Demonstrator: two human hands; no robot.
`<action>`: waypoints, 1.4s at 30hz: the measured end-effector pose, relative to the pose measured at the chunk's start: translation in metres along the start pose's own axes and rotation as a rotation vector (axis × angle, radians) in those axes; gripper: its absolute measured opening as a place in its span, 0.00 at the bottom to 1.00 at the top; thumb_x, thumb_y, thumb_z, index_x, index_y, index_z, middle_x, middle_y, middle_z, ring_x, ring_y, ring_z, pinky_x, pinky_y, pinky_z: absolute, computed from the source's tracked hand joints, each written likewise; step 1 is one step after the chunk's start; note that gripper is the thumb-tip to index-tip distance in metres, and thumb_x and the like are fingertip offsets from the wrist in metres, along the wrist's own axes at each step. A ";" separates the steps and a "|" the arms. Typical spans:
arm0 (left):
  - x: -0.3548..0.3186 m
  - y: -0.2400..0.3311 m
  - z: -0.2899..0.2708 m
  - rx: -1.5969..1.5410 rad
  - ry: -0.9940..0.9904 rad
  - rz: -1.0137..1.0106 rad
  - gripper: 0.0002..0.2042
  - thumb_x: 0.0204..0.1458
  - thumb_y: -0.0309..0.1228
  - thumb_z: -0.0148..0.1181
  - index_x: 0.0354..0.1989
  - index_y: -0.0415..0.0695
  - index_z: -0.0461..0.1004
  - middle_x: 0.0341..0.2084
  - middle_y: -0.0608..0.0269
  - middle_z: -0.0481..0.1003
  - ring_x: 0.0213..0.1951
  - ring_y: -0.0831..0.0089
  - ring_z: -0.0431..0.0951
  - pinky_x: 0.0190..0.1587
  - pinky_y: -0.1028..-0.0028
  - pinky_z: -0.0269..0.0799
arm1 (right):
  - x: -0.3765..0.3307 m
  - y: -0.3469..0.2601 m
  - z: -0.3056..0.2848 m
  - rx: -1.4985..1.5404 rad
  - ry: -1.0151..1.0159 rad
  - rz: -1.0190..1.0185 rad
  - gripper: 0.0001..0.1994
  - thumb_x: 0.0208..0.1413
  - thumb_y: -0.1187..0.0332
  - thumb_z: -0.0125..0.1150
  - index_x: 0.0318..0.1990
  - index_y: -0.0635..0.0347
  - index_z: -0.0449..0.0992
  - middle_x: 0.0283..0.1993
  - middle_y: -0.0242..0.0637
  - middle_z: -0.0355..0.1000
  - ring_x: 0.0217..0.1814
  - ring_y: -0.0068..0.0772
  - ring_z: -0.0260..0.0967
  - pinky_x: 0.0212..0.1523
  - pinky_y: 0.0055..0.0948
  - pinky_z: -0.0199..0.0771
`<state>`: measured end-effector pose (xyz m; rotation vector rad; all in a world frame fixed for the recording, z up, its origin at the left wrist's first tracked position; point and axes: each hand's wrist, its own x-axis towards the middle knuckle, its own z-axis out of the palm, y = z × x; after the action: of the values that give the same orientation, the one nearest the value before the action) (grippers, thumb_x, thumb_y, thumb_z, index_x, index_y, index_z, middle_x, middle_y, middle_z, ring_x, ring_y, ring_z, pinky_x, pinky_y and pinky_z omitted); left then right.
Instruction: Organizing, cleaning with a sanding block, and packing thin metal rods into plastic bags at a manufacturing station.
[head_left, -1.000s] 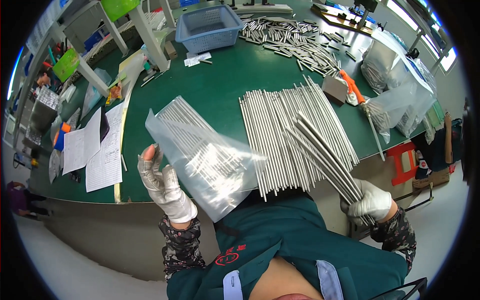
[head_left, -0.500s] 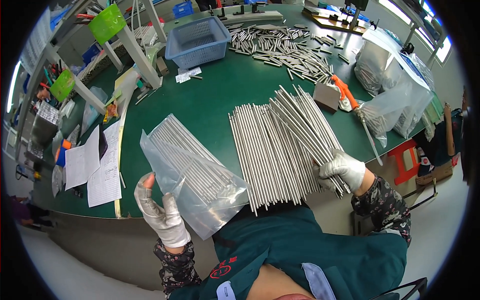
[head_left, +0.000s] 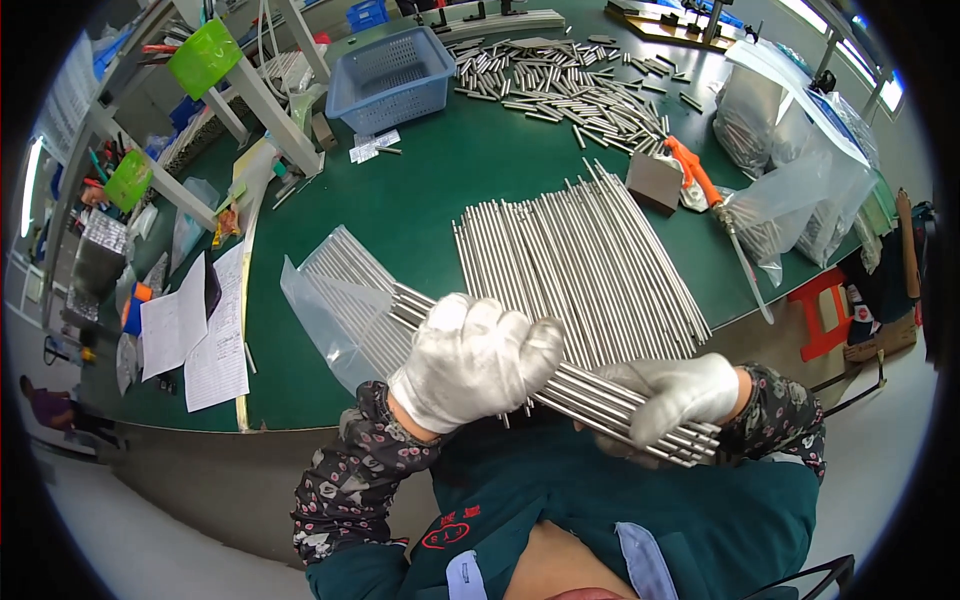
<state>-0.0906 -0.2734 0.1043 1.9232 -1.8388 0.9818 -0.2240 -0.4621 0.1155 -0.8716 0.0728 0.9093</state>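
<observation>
A bundle of long, thin metal rods (head_left: 592, 397) lies slantwise across the front of the bench, held between both hands. My left hand (head_left: 478, 355), in a white glove, is closed around its middle part. Near the lower right end my right hand (head_left: 690, 392), gloved too, grips the rods with the thumb on top and the fingers under them. The bundle's upper left end is over the clear plastic bag (head_left: 335, 335), which has more rods inside; whether that end is within the bag I cannot tell. Behind my hands a wide row of similar rods (head_left: 585, 265) lies side by side.
Many short metal pins (head_left: 560, 85) are scattered at the back, beside a blue plastic basket (head_left: 392, 115). To the right are a brown block (head_left: 653, 183), an orange-handled tool (head_left: 695, 175) and filled plastic bags (head_left: 800, 180). Written sheets (head_left: 218, 345) lie at the left.
My left hand has moved right from beside the bag and closed on the rods. My right hand has lowered the bundle off the row and turned it, its far end now pointing left to the bag.
</observation>
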 end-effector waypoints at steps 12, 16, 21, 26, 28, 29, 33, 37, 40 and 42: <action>0.050 0.019 0.025 -2.002 -0.171 -1.498 0.07 0.54 0.32 0.53 0.30 0.41 0.69 0.14 0.72 0.61 0.13 0.80 0.62 0.20 0.75 0.68 | 0.033 -0.086 -0.002 -0.872 1.015 -0.679 0.43 0.43 0.50 0.58 0.60 0.71 0.47 0.38 0.43 0.64 0.33 0.28 0.66 0.29 0.22 0.69; 0.043 0.029 0.058 -1.977 -0.234 -1.614 0.07 0.52 0.31 0.56 0.29 0.40 0.70 0.17 0.69 0.65 0.16 0.80 0.66 0.23 0.73 0.72 | 0.079 -0.083 -0.068 -1.082 1.168 -0.415 0.46 0.43 0.53 0.60 0.61 0.77 0.43 0.30 0.45 0.68 0.32 0.33 0.69 0.31 0.25 0.70; 0.045 0.039 0.079 -1.662 -0.386 -1.530 0.18 0.48 0.32 0.60 0.40 0.31 0.64 0.33 0.59 0.72 0.28 0.73 0.73 0.36 0.72 0.72 | 0.086 -0.079 -0.123 -1.492 0.966 -0.173 0.41 0.44 0.57 0.57 0.59 0.79 0.46 0.25 0.46 0.71 0.25 0.37 0.70 0.28 0.28 0.70; 0.037 0.020 0.079 -0.871 -0.883 -1.015 0.35 0.46 0.52 0.54 0.43 0.23 0.61 0.25 0.40 0.73 0.29 0.53 0.77 0.38 0.65 0.72 | 0.084 -0.072 -0.098 -1.408 1.252 -0.055 0.38 0.42 0.60 0.51 0.58 0.78 0.50 0.24 0.54 0.71 0.28 0.50 0.72 0.31 0.39 0.72; 0.045 0.018 0.054 -0.660 -0.937 -0.838 0.30 0.48 0.50 0.52 0.42 0.29 0.64 0.21 0.41 0.73 0.29 0.50 0.77 0.33 0.62 0.73 | 0.082 -0.068 -0.097 -1.446 1.231 -0.095 0.37 0.41 0.60 0.53 0.58 0.76 0.52 0.25 0.54 0.72 0.30 0.52 0.72 0.34 0.40 0.73; 0.044 0.015 0.046 -0.644 -0.956 -0.776 0.27 0.49 0.49 0.52 0.42 0.32 0.65 0.21 0.43 0.74 0.29 0.50 0.77 0.32 0.62 0.74 | 0.083 -0.066 -0.095 -1.441 1.226 -0.092 0.37 0.41 0.60 0.53 0.58 0.76 0.52 0.25 0.54 0.72 0.30 0.52 0.72 0.34 0.40 0.73; 0.025 0.033 0.018 -0.661 -0.626 -0.706 0.19 0.45 0.37 0.59 0.42 0.38 0.67 0.19 0.58 0.75 0.22 0.60 0.77 0.27 0.67 0.74 | 0.084 -0.063 -0.083 -1.560 1.236 -0.091 0.35 0.44 0.57 0.55 0.57 0.72 0.56 0.31 0.56 0.71 0.33 0.52 0.72 0.37 0.40 0.73; 0.001 0.037 -0.032 -0.491 -0.380 -0.537 0.20 0.41 0.33 0.63 0.42 0.38 0.67 0.24 0.57 0.75 0.26 0.63 0.77 0.29 0.68 0.72 | 0.071 -0.060 -0.080 -1.616 1.283 -0.214 0.34 0.45 0.53 0.58 0.55 0.70 0.59 0.44 0.59 0.67 0.40 0.55 0.70 0.40 0.42 0.72; -0.024 0.032 -0.054 -0.154 -0.406 -0.526 0.30 0.36 0.39 0.64 0.50 0.41 0.64 0.38 0.55 0.70 0.42 0.55 0.71 0.46 0.57 0.64 | 0.064 -0.055 -0.085 -1.642 1.312 -0.242 0.30 0.45 0.56 0.58 0.53 0.68 0.61 0.46 0.57 0.66 0.43 0.53 0.69 0.44 0.40 0.70; -0.042 0.029 -0.061 0.045 -0.549 -0.598 0.37 0.30 0.41 0.66 0.54 0.47 0.62 0.49 0.53 0.64 0.52 0.51 0.62 0.54 0.51 0.55 | 0.059 -0.055 -0.088 -1.635 1.317 -0.211 0.26 0.46 0.60 0.56 0.52 0.65 0.63 0.47 0.54 0.66 0.44 0.51 0.69 0.45 0.40 0.70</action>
<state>-0.1321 -0.2061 0.1137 2.7245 -1.2975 0.3195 -0.1218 -0.5007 0.0679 -2.8256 0.3847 -0.1704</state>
